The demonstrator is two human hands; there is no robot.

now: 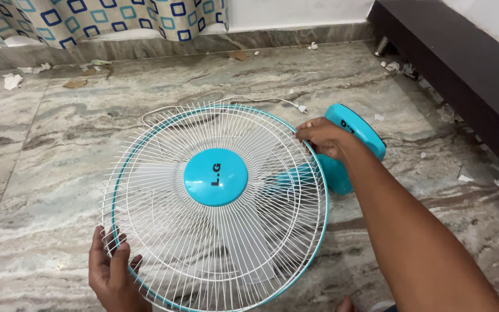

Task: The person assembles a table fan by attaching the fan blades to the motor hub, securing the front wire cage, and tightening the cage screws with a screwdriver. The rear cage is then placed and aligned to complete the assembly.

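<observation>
Both hands on the grille (163, 231): left hand (111, 271) curled round its near rim, right hand (324, 137) pinching the far rim. Thin wires, could bend or slip off. Cord (215, 99) behind, might snag.

A round turquoise badge (215, 177) with dark lettering sits at the grille's centre, between both gripping hands.

The fan (215, 208) lies on the floor (41, 173), its base (356, 138) to the right; the power cord (226, 99) lies behind it, the curtain (105, 17) farther behind.
</observation>
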